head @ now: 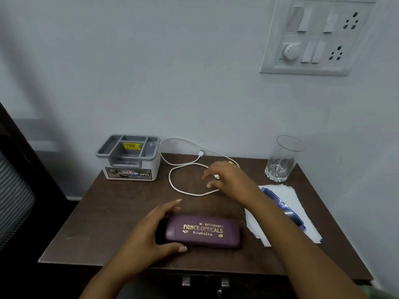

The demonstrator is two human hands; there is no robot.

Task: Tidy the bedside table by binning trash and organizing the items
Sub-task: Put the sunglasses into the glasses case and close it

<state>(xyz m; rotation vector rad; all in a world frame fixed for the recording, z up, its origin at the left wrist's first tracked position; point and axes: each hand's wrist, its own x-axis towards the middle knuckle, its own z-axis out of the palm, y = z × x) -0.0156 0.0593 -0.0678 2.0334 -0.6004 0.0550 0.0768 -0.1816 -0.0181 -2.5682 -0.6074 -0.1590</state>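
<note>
A purple spectacle case (pixel 203 231) with gold lettering lies near the front of the dark wooden bedside table (pixel 121 203). My left hand (pixel 151 234) wraps around its left end. A white charging cable (pixel 183 167) loops across the middle of the table. My right hand (pixel 228 180) hovers over the cable's right side, fingers spread, with a white plug end at the fingertips; whether it grips the plug I cannot tell. Blue-framed glasses (pixel 285 208) rest on crumpled white paper (pixel 287 214) at the right.
A grey-and-white organizer box (pixel 131 158) with compartments stands at the back left. A glass tumbler (pixel 282 158) stands at the back right. A switch panel (pixel 317 35) is on the wall above. A dark chair (pixel 19 190) is at the left.
</note>
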